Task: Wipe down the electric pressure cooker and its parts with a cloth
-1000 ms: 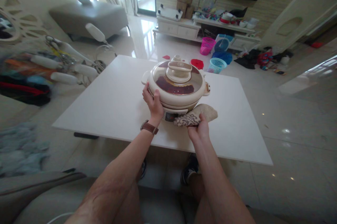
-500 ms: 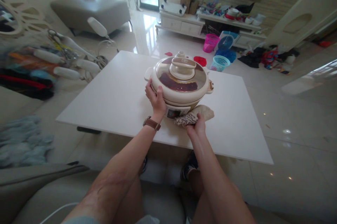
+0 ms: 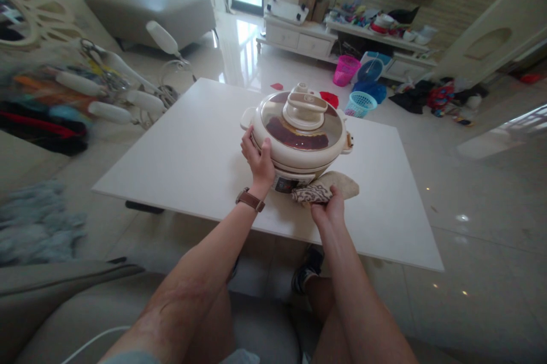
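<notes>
A cream electric cooking pot (image 3: 299, 154) stands on the white table (image 3: 183, 159), its glass lid (image 3: 325, 140) on. Through the glass shows something dark reddish-brown. My left hand (image 3: 259, 160) grips the pot's near left side, fingers around the wall and thumb up by the lid rim. In my right hand (image 3: 330, 204) is a bunched beige cloth (image 3: 344, 183) with a dark-patterned part. That cloth is close to the pot's lower front, beside the control panel (image 3: 285, 184); whether it touches the pot I cannot tell.
Beyond the table are a pink basket (image 3: 345, 70), a light blue basket (image 3: 361, 103) and a red thing (image 3: 329, 99) on the floor. A lamp with white shades (image 3: 162, 38) reaches in at the left. The grey sofa (image 3: 265, 324) is beneath me.
My right hand and the cloth have slid a little to the right along the pot's front. My left hand stays on the pot's side. The whole view has shifted slightly.
</notes>
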{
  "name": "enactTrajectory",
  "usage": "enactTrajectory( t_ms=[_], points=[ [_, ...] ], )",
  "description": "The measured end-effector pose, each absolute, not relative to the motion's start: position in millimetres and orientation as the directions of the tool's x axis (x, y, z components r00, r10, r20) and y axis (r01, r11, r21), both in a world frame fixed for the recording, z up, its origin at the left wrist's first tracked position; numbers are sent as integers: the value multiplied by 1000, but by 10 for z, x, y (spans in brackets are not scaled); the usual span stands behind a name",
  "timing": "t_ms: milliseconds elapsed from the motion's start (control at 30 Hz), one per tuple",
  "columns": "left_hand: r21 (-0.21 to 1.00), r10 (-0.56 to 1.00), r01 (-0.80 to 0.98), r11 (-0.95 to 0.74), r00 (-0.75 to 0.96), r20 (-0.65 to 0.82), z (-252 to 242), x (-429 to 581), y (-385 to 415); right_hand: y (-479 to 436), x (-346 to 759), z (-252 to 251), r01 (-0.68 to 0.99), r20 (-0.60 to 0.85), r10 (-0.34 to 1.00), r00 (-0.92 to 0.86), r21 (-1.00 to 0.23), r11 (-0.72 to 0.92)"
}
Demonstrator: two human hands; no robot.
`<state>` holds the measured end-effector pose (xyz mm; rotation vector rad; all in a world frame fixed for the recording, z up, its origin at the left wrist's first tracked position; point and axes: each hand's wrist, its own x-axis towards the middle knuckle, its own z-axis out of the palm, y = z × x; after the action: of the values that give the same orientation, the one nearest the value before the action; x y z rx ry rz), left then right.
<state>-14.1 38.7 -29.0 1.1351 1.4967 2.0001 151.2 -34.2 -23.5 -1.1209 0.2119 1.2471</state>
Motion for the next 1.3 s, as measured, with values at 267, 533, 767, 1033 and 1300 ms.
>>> enactTrajectory(
  t_ms=[267,533,767,1033,1300],
  points=[
    [922,714,143,-359,-594,370,-272,-134,374,-359,1576,-256,-817,-647,669,366,-567,-102],
    [928,720,124,-352,-598,353,-262,-107,381,-342,1565,-363,-805,-621,672,404,-591,-62],
    [926,708,143,-350,-607,361,-269,-100,390,-347,1546,-273,-834,-656,652,380,-548,-66],
    [925,706,147,-350,-608,363,-269,-103,396,-473,1300,-213,-740,-536,680,500,-672,15],
    [928,720,129,-350,-597,354,-266,-110,382,-434,1252,-6,-780,-599,630,495,-626,18]
  ],
)
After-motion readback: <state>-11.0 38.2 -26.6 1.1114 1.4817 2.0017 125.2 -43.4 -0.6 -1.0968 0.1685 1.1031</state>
